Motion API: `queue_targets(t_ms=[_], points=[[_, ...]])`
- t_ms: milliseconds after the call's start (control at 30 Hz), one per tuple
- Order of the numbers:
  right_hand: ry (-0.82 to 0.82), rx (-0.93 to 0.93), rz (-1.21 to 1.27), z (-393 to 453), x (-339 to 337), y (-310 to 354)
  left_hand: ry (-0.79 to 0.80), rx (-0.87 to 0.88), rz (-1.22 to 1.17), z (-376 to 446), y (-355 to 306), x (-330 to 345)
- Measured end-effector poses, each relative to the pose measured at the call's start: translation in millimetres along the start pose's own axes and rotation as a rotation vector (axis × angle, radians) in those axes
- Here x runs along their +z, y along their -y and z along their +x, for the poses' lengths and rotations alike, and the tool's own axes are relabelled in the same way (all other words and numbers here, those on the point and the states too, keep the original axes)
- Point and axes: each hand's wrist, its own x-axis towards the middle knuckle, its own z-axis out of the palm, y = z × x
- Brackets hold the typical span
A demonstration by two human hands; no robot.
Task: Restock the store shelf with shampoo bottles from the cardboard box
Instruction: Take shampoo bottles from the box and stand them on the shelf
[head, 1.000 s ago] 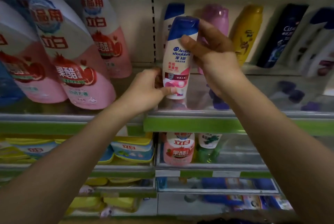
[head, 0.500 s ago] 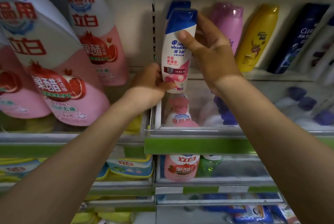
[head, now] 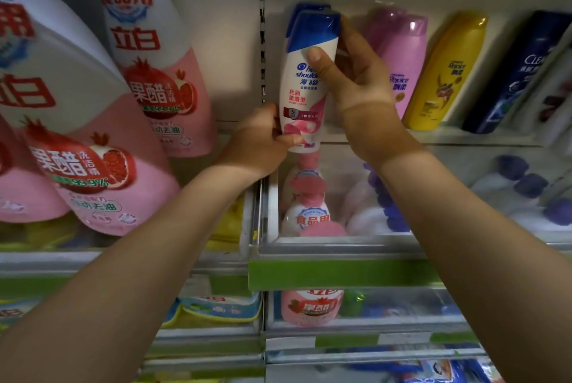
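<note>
A white shampoo bottle with a blue cap and pink lower label stands upright in front of a matching bottle at the left end of the shelf. My left hand grips its base, thumb across the pink label. My right hand holds its upper part, thumb on the front below the cap, fingers behind. The bottle's bottom is at the shelf's level; I cannot tell if it rests on it. The cardboard box is out of view.
To the right stand a pink bottle, a yellow bottle and dark blue bottles. Large pink-and-white detergent bottles fill the left bay. A clear-fronted tray with more bottles sits below, above lower shelves.
Both hands have carried the bottle farther back and a little up towards the shelf's rear, close in front of the matching bottle. The view has moved nearer to the shelf.
</note>
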Motion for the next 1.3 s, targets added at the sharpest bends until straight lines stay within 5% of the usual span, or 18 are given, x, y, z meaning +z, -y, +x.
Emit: queue_targets(t_ms=[800,1300], points=[[-0.046,0.051,-0.089,12.7,0.8,-3.2,0.062,0.075,-0.026,11.6,1.3,-1.8],[-0.062,0.028,-0.189,13.0,3.8,-2.2,0.025,-0.024,-0.065,2.9,-3.5,2.1]])
